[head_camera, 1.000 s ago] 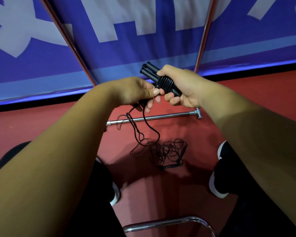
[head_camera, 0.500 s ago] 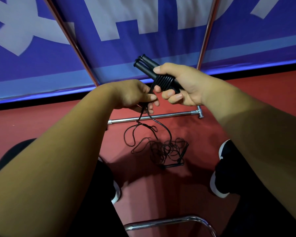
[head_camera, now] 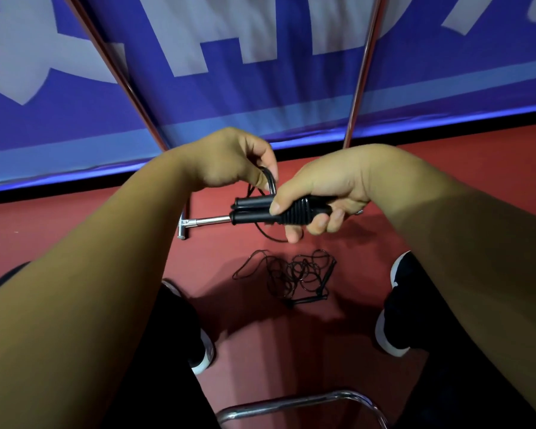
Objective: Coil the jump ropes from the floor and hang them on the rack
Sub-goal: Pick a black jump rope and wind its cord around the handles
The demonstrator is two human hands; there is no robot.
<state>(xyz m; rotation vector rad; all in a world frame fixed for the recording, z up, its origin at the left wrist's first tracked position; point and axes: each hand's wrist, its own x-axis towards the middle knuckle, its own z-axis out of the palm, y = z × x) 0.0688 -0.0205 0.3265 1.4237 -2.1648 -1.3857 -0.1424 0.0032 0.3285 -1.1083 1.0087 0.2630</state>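
My right hand [head_camera: 328, 187] grips the two black handles [head_camera: 260, 212] of a jump rope side by side, lying level and pointing left. Just above their left part, my left hand [head_camera: 229, 159] pinches a loop of the thin black cord [head_camera: 270, 178]. A short stretch of cord hangs below the handles. On the red floor between my feet lies a tangled black jump rope [head_camera: 294, 274] with its thin handles at the right of the pile.
The rack's chrome base bar [head_camera: 205, 222] lies on the floor behind the handles, with two slanted poles [head_camera: 359, 88] rising in front of a blue and white banner. A curved chrome tube [head_camera: 300, 404] is near the bottom edge. My shoes [head_camera: 393, 308] flank the pile.
My right hand has turned the handles from slanting up-left to lying level and lower. My left hand has risen above them with a loop of cord; less cord hangs to the floor.
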